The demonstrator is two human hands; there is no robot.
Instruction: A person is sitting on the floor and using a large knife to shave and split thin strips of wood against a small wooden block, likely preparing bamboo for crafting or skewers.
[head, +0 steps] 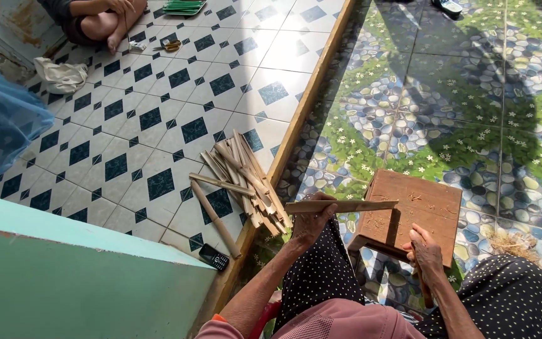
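My left hand [312, 220] grips a long flat bamboo strip [346, 205], held level so its far end lies over a low brown wooden block [421, 207]. My right hand [426, 257] rests at the block's near edge, closed on the handle of a tool that is mostly hidden behind the hand and knee. Wood shavings lie on the block's top. My knees in dark dotted trousers frame the block.
A pile of split bamboo sticks [239, 182] lies on the patterned white tiles by the wooden step edge [302, 107]. A small black phone [213, 257] sits near them. A teal wall [64, 276] rises at left. Another person sits at the top left [95, 19].
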